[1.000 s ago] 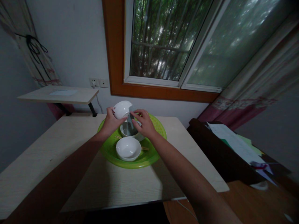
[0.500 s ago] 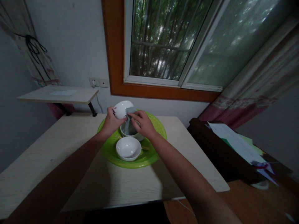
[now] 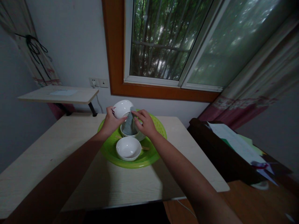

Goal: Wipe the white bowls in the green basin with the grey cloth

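Note:
My left hand [image 3: 111, 122] grips a white bowl [image 3: 121, 108] with small red marks on its outside, tilted on its side above a green basin [image 3: 137, 164]. A grey cloth [image 3: 129, 125] hangs against the bowl's right edge, its upper part pinched in the fingers of my right hand [image 3: 145, 123]. Below the cloth, a second white bowl [image 3: 139, 137] sits in the basin, partly covered. Closest to me in the basin stands another white bowl [image 3: 128, 148], upright. Wooden chopsticks [image 3: 145, 148] poke out from beside and behind it.
The basin stands on a pale wooden table [image 3: 77, 137]. A small raised shelf [image 3: 58, 94] with a paper on it is at the back left. Behind are a wall socket [image 3: 94, 82] and a window. To the right, papers [image 3: 235, 143] lie on a dark piece of furniture.
The cloth has shifted slightly to the right at its top, off the bowl's face toward its edge. My right hand has moved a little right with it; the left hand barely moves.

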The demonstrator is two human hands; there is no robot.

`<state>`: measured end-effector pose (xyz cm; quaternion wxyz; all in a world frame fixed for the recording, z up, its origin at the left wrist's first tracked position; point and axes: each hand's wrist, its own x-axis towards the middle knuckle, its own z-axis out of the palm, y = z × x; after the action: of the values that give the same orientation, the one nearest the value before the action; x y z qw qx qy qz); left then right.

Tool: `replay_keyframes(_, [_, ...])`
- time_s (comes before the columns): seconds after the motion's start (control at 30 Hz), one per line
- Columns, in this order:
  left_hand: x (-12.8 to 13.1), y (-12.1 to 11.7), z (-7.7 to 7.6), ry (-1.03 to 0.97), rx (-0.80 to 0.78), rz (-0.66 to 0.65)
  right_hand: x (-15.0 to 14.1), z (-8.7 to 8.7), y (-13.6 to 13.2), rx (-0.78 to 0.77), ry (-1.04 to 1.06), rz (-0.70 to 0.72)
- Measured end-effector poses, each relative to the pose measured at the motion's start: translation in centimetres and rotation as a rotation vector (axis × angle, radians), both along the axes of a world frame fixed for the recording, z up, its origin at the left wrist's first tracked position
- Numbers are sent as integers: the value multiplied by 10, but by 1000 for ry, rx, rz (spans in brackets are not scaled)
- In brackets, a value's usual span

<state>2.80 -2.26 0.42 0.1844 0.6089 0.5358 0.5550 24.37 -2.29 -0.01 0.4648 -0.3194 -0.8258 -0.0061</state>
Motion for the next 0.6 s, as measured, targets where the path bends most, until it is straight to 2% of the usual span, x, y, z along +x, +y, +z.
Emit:
replay_keyframes(0.3, [-1, 1, -2, 28, -4, -10, -1, 1, -2, 7, -43, 82])
replay_keyframes(0.6, [2, 1, -3, 52, 18, -27, -6, 2, -7, 48, -272, 86])
